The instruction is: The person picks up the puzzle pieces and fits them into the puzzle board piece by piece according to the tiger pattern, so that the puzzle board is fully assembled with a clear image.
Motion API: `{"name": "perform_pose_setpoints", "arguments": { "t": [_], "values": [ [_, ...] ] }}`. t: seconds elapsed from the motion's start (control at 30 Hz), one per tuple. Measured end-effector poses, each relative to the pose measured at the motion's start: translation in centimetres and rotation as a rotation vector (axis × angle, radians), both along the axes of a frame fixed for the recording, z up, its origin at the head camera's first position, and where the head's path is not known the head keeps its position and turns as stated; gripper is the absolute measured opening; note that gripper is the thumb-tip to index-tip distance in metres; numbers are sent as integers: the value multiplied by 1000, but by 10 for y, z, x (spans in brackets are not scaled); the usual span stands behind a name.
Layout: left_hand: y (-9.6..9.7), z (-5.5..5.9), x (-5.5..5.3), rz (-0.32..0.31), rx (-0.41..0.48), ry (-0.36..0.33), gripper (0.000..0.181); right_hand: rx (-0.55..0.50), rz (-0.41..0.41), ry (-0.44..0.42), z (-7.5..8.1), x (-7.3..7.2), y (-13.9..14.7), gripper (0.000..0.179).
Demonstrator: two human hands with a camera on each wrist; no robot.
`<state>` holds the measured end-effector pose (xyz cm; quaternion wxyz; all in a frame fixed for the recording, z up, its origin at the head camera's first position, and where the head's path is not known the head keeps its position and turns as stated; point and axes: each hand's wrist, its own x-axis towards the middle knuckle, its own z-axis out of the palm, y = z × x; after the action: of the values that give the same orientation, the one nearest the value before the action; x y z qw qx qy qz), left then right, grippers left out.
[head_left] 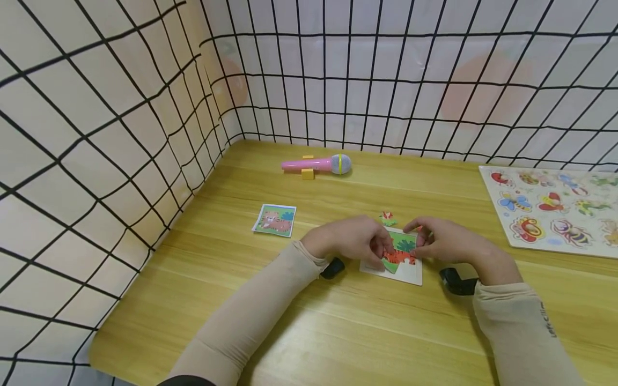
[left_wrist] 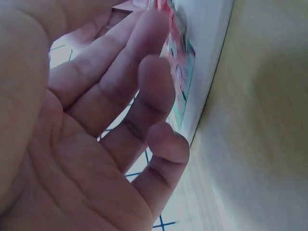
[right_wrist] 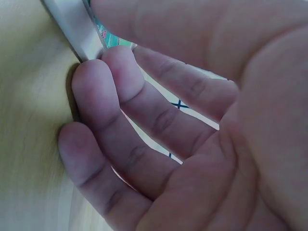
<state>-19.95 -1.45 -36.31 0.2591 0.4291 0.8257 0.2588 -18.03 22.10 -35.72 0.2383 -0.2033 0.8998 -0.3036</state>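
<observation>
A small jigsaw board point(head_left: 410, 276) with a white frame lies on the table between both hands, showing an orange animal and a blue-green plant on green. At its left side my left hand point(head_left: 354, 238) pinches a green-edged puzzle piece point(head_left: 390, 266) between thumb and fingers, over the lower left of the picture; the fingers hide part of it. My right hand point(head_left: 451, 244) grips the board's right edge, thumb on top. In the right wrist view, curled fingertips point(right_wrist: 94, 86) touch the white edge. Just beyond the board lies a loose red and green puzzle piece point(head_left: 388, 219).
A tiger picture card point(head_left: 275, 220) lies to the left. Behind it is a pink toy microphone point(head_left: 316, 164) with yellow blocks beside its handle. A large insect puzzle board point(head_left: 560, 209) lies at the right. Black wire grid point(head_left: 323, 78) borders the table's back and left.
</observation>
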Motion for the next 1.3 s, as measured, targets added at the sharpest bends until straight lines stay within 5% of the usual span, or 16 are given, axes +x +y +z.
{"name": "perform_pose_setpoints", "arguments": {
  "t": [0.57,0.97,1.3],
  "values": [
    [13,-7,11,23,-8,-17,31,-16,7,20,-1,-3,1,50],
    [21,-8,20,0,-5,123,38,-6,8,30,-2,-1,3,44],
    [27,-8,24,18,-96,290,43,1,9,44,-3,-3,7,42]
  ]
}}
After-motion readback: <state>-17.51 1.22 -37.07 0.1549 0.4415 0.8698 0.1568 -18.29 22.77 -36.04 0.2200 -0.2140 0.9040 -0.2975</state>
